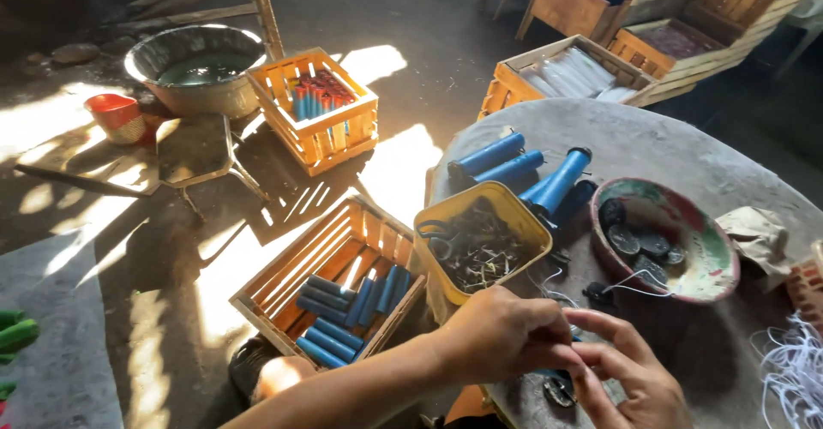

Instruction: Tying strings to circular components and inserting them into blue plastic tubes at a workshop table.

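Both hands – left hand, right hand – pinch something small and blue, can't tell what; yellow tub and bowl crowd close.

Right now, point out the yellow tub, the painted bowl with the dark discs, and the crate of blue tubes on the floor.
yellow tub (446, 285), head view, on its front wall.
painted bowl (716, 253), head view, on its bare inner side.
crate of blue tubes (296, 266), head view, on its slatted left wall.
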